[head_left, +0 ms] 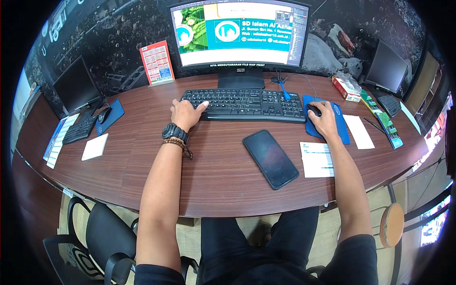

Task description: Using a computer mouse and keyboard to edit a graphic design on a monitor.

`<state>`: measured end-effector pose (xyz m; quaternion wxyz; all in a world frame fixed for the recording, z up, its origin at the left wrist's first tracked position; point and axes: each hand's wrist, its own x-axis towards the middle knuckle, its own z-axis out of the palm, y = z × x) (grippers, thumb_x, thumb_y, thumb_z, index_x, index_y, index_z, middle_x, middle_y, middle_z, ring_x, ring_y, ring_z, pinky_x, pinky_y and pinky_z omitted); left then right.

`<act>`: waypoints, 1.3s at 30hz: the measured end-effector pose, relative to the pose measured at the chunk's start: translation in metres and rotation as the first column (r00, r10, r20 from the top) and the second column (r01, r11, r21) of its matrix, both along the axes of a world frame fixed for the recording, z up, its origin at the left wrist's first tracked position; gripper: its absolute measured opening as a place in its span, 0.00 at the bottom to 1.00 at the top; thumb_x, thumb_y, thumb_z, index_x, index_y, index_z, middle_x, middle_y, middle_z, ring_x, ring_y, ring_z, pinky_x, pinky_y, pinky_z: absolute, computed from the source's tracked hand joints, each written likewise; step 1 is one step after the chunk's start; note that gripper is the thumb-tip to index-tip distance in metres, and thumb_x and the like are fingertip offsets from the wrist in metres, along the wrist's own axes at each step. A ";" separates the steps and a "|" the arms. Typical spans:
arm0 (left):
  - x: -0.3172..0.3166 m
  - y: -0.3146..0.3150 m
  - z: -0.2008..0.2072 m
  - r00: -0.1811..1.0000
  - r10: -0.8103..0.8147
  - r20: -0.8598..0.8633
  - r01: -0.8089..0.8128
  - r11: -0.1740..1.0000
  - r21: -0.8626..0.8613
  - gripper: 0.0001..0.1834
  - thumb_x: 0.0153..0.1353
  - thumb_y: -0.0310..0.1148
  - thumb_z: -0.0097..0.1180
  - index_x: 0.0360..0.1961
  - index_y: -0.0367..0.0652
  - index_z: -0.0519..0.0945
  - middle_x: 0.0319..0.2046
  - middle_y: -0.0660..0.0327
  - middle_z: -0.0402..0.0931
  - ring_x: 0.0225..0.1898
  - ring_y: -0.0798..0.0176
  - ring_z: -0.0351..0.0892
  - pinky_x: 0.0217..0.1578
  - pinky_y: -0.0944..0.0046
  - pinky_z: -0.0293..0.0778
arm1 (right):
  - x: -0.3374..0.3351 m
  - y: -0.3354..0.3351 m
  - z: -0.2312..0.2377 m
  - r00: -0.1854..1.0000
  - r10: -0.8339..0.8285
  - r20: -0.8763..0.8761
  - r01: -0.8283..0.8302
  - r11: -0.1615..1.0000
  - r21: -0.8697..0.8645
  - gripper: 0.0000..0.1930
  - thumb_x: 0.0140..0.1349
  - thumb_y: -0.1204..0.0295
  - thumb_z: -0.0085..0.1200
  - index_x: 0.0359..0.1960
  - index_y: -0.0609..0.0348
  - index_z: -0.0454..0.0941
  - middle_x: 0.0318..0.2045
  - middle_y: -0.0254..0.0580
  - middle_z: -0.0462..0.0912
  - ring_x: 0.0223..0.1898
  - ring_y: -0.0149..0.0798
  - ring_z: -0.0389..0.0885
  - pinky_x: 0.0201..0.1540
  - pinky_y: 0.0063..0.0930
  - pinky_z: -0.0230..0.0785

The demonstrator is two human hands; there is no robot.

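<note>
My left hand (pixel 186 114) rests on the left end of a black keyboard (pixel 237 114), fingers spread over the keys and thumb stretched along its lower row. A black watch and a beaded bracelet are on that wrist. My right hand (pixel 324 119) is curled over a black mouse (pixel 314 109), which it partly covers, on a blue mouse pad (pixel 343 124). Behind the keyboard stands a monitor (pixel 190 54) showing a green and teal layout with a round emblem. Between my forearms a dark smartphone (pixel 270 159) lies screen up.
A printed paper slip (pixel 316 160) lies beside my right forearm, with white paper (pixel 358 132) and a pen (pixel 374 124) farther right. A red and white box (pixel 346 89) and a red-framed calendar card (pixel 157 63) stand behind. Other monitors flank the desk; an office chair (pixel 107 230) is at lower left.
</note>
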<state>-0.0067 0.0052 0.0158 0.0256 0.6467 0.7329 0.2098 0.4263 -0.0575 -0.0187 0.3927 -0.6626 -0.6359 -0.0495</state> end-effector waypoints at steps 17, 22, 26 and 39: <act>-0.002 0.000 -0.003 1.000 -0.016 -0.011 0.016 1.000 -0.003 0.45 0.57 0.66 0.62 0.43 0.23 0.82 0.55 0.33 0.69 0.56 0.31 0.73 0.52 0.43 0.77 | -0.017 -0.009 0.010 0.992 -0.034 0.122 0.038 0.999 -0.032 0.26 0.57 0.59 0.62 0.58 0.52 0.78 0.59 0.51 0.72 0.61 0.56 0.72 0.62 0.47 0.68; -0.001 0.003 -0.008 1.000 0.000 0.010 -0.001 0.997 0.082 0.52 0.56 0.67 0.63 0.57 0.20 0.71 0.55 0.35 0.69 0.55 0.32 0.73 0.54 0.44 0.76 | -0.019 -0.005 0.010 0.971 -0.115 0.210 0.123 0.992 -0.027 0.28 0.58 0.57 0.62 0.61 0.48 0.75 0.60 0.50 0.71 0.63 0.57 0.69 0.63 0.48 0.66; -0.001 0.001 -0.007 0.999 -0.028 0.021 0.027 0.999 0.041 0.55 0.53 0.68 0.65 0.59 0.21 0.70 0.56 0.35 0.68 0.57 0.32 0.72 0.55 0.44 0.75 | -0.016 -0.006 0.008 0.993 -0.082 0.089 0.084 0.996 -0.013 0.25 0.60 0.57 0.60 0.58 0.52 0.76 0.57 0.48 0.74 0.60 0.54 0.73 0.61 0.44 0.67; -0.001 0.002 -0.013 0.996 -0.084 -0.019 0.083 0.995 -0.058 0.61 0.47 0.71 0.67 0.64 0.25 0.67 0.63 0.33 0.61 0.66 0.30 0.60 0.64 0.39 0.62 | -0.013 -0.005 0.007 0.991 -0.121 0.057 0.127 0.984 -0.122 0.24 0.62 0.58 0.58 0.59 0.48 0.78 0.61 0.49 0.72 0.64 0.52 0.70 0.65 0.45 0.65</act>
